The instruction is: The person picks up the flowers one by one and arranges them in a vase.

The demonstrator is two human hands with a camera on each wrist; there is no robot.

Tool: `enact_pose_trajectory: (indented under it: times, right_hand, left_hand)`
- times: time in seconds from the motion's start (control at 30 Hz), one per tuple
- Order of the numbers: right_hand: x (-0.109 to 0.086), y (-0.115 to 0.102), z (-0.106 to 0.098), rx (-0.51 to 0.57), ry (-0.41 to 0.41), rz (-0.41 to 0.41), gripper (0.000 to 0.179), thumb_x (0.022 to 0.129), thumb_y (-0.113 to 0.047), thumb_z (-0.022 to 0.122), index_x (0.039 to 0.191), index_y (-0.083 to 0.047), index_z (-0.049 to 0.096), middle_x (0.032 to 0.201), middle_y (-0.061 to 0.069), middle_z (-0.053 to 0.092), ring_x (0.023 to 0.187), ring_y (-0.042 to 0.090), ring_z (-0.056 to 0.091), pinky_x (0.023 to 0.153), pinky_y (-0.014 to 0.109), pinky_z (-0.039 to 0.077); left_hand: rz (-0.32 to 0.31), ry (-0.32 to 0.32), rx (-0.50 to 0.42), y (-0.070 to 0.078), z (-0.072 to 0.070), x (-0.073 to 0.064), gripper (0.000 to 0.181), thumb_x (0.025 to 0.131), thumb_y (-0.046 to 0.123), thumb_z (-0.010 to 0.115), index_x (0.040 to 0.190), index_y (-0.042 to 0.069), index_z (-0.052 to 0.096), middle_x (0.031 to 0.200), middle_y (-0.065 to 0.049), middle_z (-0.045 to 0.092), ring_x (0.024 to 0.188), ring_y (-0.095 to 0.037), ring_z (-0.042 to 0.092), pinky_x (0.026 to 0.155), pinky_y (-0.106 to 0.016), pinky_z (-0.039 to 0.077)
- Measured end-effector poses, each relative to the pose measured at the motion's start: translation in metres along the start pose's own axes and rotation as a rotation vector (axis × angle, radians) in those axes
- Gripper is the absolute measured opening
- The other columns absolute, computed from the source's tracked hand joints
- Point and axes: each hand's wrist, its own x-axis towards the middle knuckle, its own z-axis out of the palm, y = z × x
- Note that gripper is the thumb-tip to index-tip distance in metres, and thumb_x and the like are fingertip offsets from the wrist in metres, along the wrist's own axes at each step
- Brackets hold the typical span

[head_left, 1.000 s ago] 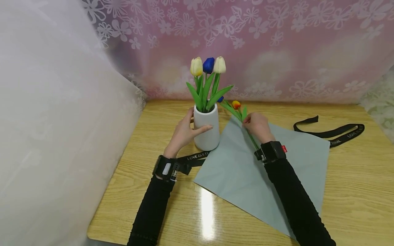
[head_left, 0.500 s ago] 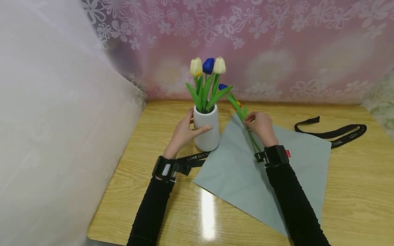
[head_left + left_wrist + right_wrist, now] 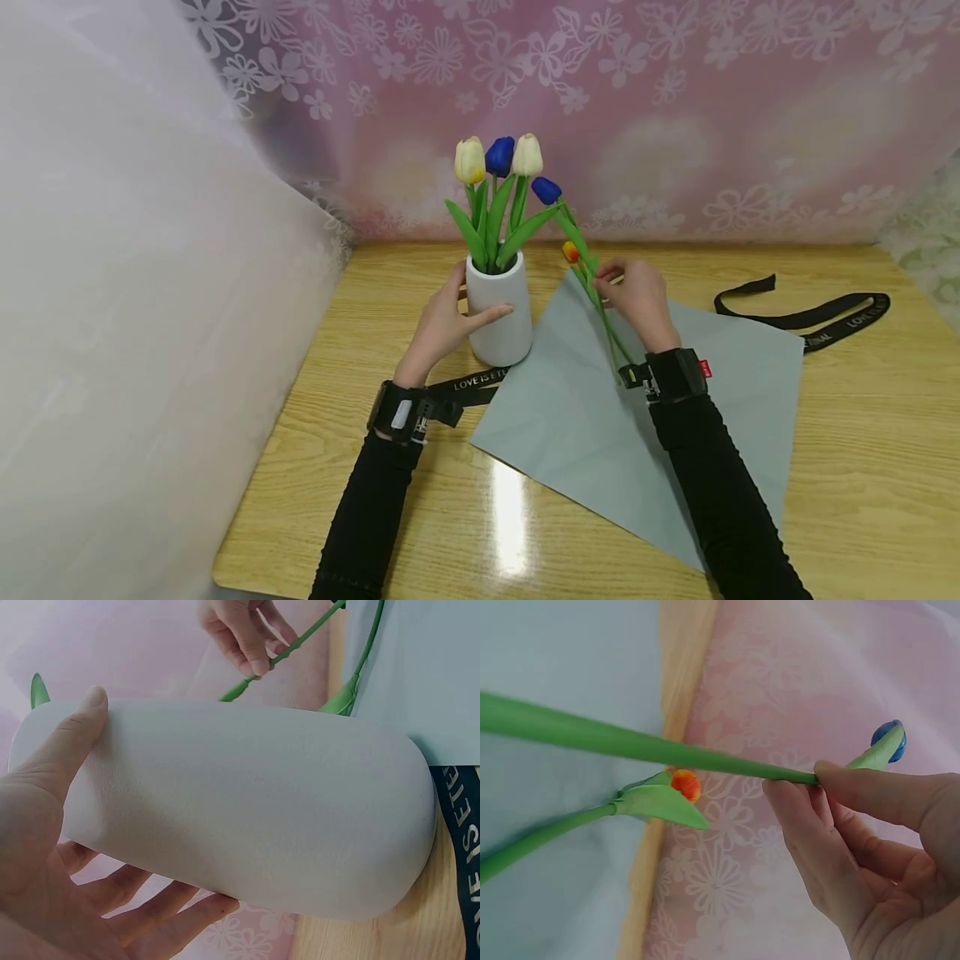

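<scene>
My left hand point(image 3: 442, 329) grips a white vase point(image 3: 501, 321) near its rim, thumb across the front and fingers round the far side. Out of the vase rise two cream tulips point(image 3: 469, 161) and a dark blue tulip point(image 3: 499, 157) with green leaves. To the right of it, my right hand point(image 3: 637, 302) pinches a second blue tulip point(image 3: 547, 191) by its stem, between thumb and fingers. That flower leans left, close to the vase's leaves. An orange tulip point(image 3: 685, 785) lies lower, its stem over the grey-blue wrapping paper point(image 3: 585, 442); my right hand is apart from it.
A black lettered ribbon point(image 3: 847, 321) curls on the wooden table point(image 3: 862, 467) at the right. Another piece of black ribbon point(image 3: 468, 387) runs beside the vase's base, partly hidden. Behind the table hangs a pink flowered curtain point(image 3: 660, 125); white sheeting point(image 3: 135, 292) borders the left side.
My right hand has lifted the blue tulip off the paper, and its bloom has risen beside the vase. The orange tulip stays low. My left hand keeps its hold on the vase.
</scene>
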Motion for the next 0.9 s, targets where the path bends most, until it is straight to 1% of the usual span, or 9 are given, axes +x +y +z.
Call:
enact_pose_trajectory:
  times: [0.2,0.3,0.37,0.5,0.73,0.9]
  right_hand:
    - [-0.001,-0.004,-0.005,0.010,0.008,0.003,0.021,0.099,-0.016,0.068,0.110,0.001,0.069,0.104,0.021,0.069,0.079,0.033,0.073,0.060,0.029,0.054]
    - [-0.001,-0.006,-0.006,0.017,0.015,0.006,0.022,0.099,-0.017,0.068,0.112,0.002,0.068,0.105,0.022,0.070,0.081,0.034,0.073,0.059,0.027,0.054]
    - [-0.001,-0.007,-0.007,0.025,0.027,0.006,0.023,0.098,-0.017,0.068,0.112,0.002,0.068,0.105,0.022,0.070,0.082,0.034,0.073,0.058,0.024,0.055]
    - [-0.003,-0.009,-0.008,0.049,0.055,-0.006,0.023,0.098,-0.016,0.069,0.112,0.002,0.068,0.105,0.021,0.070,0.084,0.034,0.074,0.058,0.021,0.057]
    - [-0.007,-0.016,-0.012,0.110,0.110,-0.032,0.024,0.099,-0.016,0.068,0.115,0.002,0.069,0.105,0.020,0.070,0.084,0.034,0.073,0.060,0.021,0.059]
    - [-0.009,-0.022,-0.017,0.125,0.147,-0.054,0.025,0.098,-0.017,0.069,0.114,0.002,0.070,0.104,0.020,0.070,0.083,0.033,0.073,0.057,0.011,0.053]
  left_hand:
    - [0.010,0.006,-0.006,0.001,0.000,0.000,0.088,0.087,0.046,0.079,0.157,0.023,0.031,0.151,-0.008,0.048,0.134,-0.035,0.051,0.102,-0.056,0.049]
    - [0.015,0.008,-0.003,0.001,0.000,0.000,0.087,0.087,0.046,0.079,0.157,0.022,0.031,0.151,-0.009,0.048,0.134,-0.036,0.051,0.103,-0.057,0.049]
    - [0.014,0.007,-0.004,0.000,0.000,0.000,0.088,0.087,0.046,0.079,0.157,0.022,0.031,0.152,-0.009,0.048,0.134,-0.036,0.051,0.103,-0.058,0.049]
    - [0.005,0.001,0.001,-0.001,0.001,-0.002,0.088,0.087,0.047,0.079,0.157,0.021,0.031,0.153,-0.009,0.047,0.135,-0.036,0.050,0.103,-0.056,0.049]
    - [0.005,0.007,0.001,0.000,0.002,-0.002,0.087,0.088,0.047,0.078,0.157,0.022,0.032,0.152,-0.009,0.047,0.134,-0.036,0.051,0.102,-0.055,0.050]
    - [0.015,0.008,0.000,0.000,0.001,-0.001,0.087,0.088,0.046,0.079,0.157,0.021,0.032,0.153,-0.010,0.047,0.134,-0.037,0.050,0.103,-0.058,0.049]
